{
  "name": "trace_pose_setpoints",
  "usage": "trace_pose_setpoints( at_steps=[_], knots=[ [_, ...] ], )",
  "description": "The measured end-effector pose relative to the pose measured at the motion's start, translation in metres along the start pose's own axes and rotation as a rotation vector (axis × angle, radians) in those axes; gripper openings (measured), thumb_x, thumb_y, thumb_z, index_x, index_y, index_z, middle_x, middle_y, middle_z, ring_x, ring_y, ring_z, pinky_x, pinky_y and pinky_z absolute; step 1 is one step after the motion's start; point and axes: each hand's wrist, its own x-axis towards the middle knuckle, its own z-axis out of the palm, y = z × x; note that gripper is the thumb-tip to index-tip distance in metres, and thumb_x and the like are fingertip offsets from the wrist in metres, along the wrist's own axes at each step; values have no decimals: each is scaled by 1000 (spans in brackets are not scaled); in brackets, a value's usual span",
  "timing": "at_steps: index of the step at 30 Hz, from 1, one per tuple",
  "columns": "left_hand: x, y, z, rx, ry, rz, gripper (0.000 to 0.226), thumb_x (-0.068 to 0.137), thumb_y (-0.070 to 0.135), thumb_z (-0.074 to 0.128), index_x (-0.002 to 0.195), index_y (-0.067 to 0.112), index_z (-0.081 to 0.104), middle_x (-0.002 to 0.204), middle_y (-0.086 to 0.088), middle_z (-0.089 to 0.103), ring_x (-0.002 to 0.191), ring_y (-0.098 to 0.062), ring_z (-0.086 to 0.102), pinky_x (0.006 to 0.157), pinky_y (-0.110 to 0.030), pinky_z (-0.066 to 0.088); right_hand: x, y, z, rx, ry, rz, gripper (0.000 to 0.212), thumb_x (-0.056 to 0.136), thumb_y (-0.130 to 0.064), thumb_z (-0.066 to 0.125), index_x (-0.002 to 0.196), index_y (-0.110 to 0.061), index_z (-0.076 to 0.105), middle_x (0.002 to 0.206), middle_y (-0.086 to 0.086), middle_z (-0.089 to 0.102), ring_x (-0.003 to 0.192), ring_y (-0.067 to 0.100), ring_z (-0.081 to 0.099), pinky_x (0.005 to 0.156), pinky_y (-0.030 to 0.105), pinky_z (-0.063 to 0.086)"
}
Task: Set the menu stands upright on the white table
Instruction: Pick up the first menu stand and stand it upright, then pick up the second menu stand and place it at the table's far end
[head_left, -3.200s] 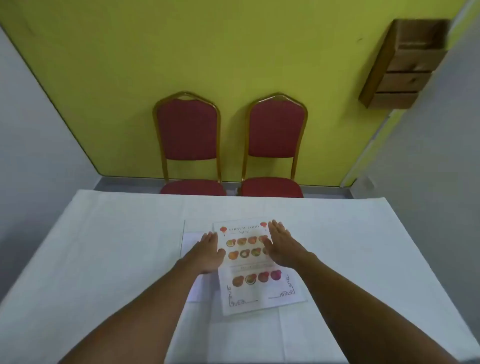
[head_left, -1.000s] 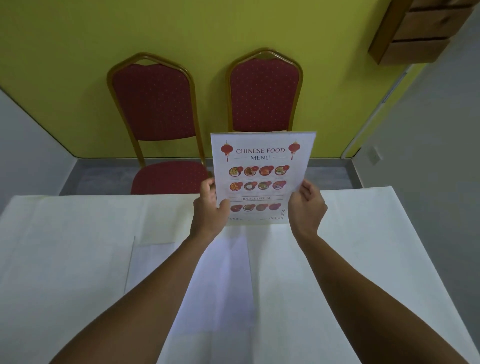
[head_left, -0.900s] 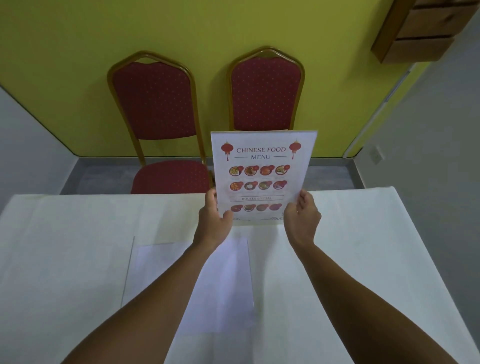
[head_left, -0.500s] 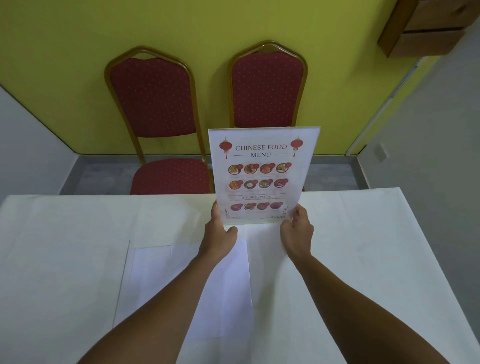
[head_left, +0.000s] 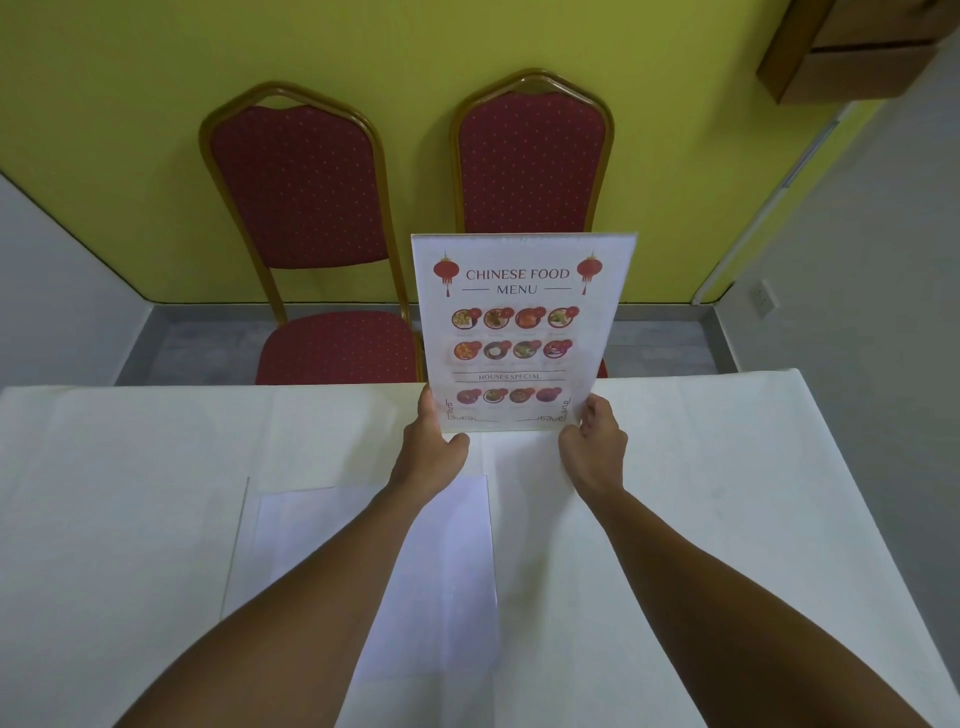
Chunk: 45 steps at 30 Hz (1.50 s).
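A clear menu stand (head_left: 519, 332) with a "Chinese Food Menu" sheet stands upright, facing me, with its bottom edge on the white table (head_left: 727, 493). My left hand (head_left: 431, 452) grips its lower left corner. My right hand (head_left: 595, 452) grips its lower right corner. A second stand (head_left: 457, 561) with a blank white sheet lies flat on the table just in front of me, partly hidden under my left forearm.
Two red chairs with gold frames, one on the left (head_left: 306, 234) and one on the right (head_left: 530, 156), stand past the table's far edge against a yellow wall. A wooden shelf unit (head_left: 852, 47) hangs on the wall at the upper right.
The menu stand lay flat under my hands; I have lifted it upright and moved it away from me. Over the last second both hands slid down to its bottom corners.
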Motion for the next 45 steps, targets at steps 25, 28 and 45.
trace_pose_setpoints(
  at_steps=[25, 28, 45],
  knots=[
    [-43, -50, -45, 400, -200, 32, 80, 100, 20, 49, 160, 24, -4, 168, 3, -1, 154, -19, 7, 120, -43, 23, -91, 12, 26, -15, -33, -93, 64, 90, 0, 50, 149, -19, 37, 151, 2, 47, 138, 25, 45, 111, 43, 40],
    [-68, -80, -54, 531, -230, 76, 78, 102, 21, 45, 160, 20, -6, 167, 3, -12, 154, -16, -7, 123, -38, 12, -121, 28, 37, -108, -176, -164, 59, 92, -7, 51, 148, -19, 40, 151, 1, 47, 139, 23, 44, 115, 40, 35],
    [-159, -172, -64, 530, -239, 198, 81, 99, 34, 49, 160, 16, -1, 162, -5, -25, 150, -19, -24, 120, -30, -7, -198, 65, 55, 17, -186, -72, 65, 75, -26, 56, 140, -23, 50, 139, -9, 56, 129, 14, 51, 109, 30, 39]
  ],
)
